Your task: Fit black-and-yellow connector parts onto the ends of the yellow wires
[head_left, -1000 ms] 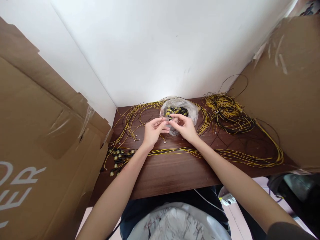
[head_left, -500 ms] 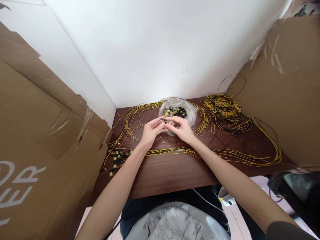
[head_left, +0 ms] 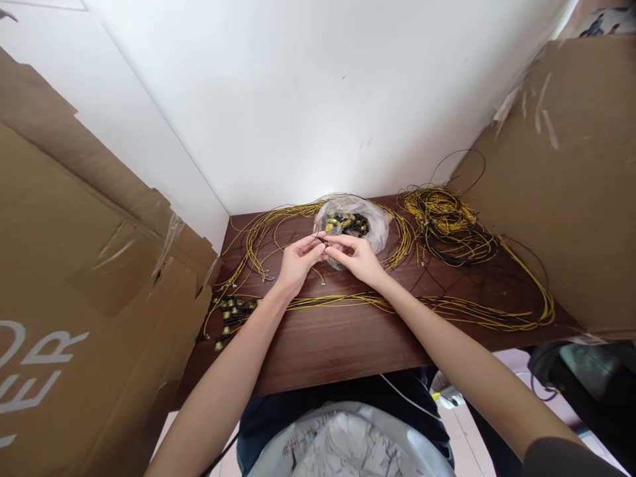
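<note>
My left hand (head_left: pixel 297 263) and my right hand (head_left: pixel 358 258) meet above the table, fingertips pinched together. Between them is a small black-and-yellow connector (head_left: pixel 324 241), partly covered by the fingers; a thin dark wire seems to run from it at the left fingers. Just behind the hands sits a clear plastic bag (head_left: pixel 380 227), its mouth spread around several black-and-yellow connectors (head_left: pixel 348 222). Long yellow and black wires (head_left: pixel 338 300) lie across the table under my forearms. At their left end is a cluster of connectors with yellow parts (head_left: pixel 229 315).
On the brown table (head_left: pixel 338 351), more yellow wires (head_left: pixel 258 232) curve at the left and a tangled wire bundle (head_left: pixel 440 212) lies at the right. Cardboard sheets stand at the left (head_left: pixel 99 265) and right (head_left: pixel 561 199). A white wall (head_left: pixel 278 99) closes off the back.
Both hands stay together over the same spot. The fingers have shifted slightly around the connector, which now shows less. The whole view has moved a little.
</note>
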